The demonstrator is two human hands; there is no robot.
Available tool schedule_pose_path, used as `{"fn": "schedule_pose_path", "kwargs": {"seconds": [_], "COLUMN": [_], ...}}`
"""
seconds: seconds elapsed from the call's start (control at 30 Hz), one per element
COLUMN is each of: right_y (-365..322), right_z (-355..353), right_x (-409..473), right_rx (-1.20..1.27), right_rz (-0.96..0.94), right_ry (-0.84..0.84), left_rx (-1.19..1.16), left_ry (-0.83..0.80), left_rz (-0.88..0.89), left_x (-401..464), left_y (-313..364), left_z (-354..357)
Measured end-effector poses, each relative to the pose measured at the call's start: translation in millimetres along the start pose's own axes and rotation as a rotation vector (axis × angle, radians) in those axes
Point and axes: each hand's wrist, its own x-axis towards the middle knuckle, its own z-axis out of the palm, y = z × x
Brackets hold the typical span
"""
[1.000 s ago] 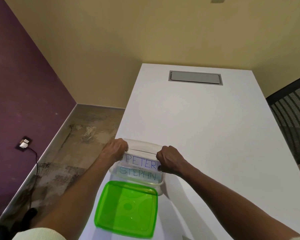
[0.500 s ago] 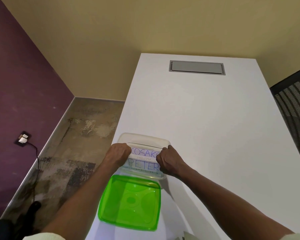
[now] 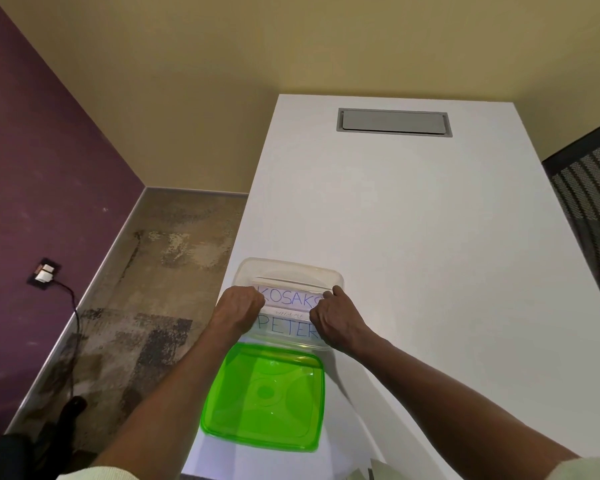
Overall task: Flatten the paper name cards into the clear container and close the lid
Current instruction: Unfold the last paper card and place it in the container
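Closest to you lies the green lid point(image 3: 264, 398), flat on the white table point(image 3: 413, 237) and off the box. Its far edge sits just beside the near wall of the clear container point(image 3: 288, 271), which stands near the left edge of the table.

Both your hands are in the container. Your left hand point(image 3: 238, 308) is curled into a fist on the left end of the card that says KOSAK point(image 3: 290, 298). Your right hand point(image 3: 331, 318) is curled on the right end of it, with fingers bent over the paper. Both hands grip this card. Under it, closer to you, lies the card that says PETER point(image 3: 284, 329), flat in the container.

Farther away, the table has a grey hatch point(image 3: 394, 121) set into its top. A black mesh chair point(image 3: 589, 206) stands at the right. On the left, a wall socket point(image 3: 44, 273) with a cable sits low on the purple wall point(image 3: 32, 168)
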Motion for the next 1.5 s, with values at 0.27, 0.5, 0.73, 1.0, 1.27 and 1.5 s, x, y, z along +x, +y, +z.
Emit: {"fn": "schedule_pose_path", "kwargs": {"seconds": [0.27,0.5,0.73,1.0,1.27,1.5], "right_y": [-4.7,-6.9,-1.3,8.7,17.9,23.1], "right_z": [7.1,10.7,1.2,-23.0,-27.4,-2.6], "right_x": [3.4,2.9,-0.8,-0.7,-11.2,-23.9], "right_rx": [-0.033,-0.094,0.028,0.133,0.339,0.66], "right_rz": [0.005,-0.013,0.052,0.176,0.475,0.753], "right_ry": [0.029,-0.023,-0.102,0.072,0.218,0.058], "left_rx": [-0.088,-0.115,-0.078,-0.322,-0.676,-0.879], "left_ry": [0.132,0.182,0.209,0.236,0.418,0.329], "left_rz": [0.028,0.003,-0.026,-0.185,-0.484,-0.698], "left_x": [2.9,0.3,1.2,4.2,-5.7,-14.5], "left_y": [-0.7,4.3,5.1,-15.2,-31.8,-39.3], "left_z": [14.9,15.2,9.7,-22.2,-15.2,8.7]}}
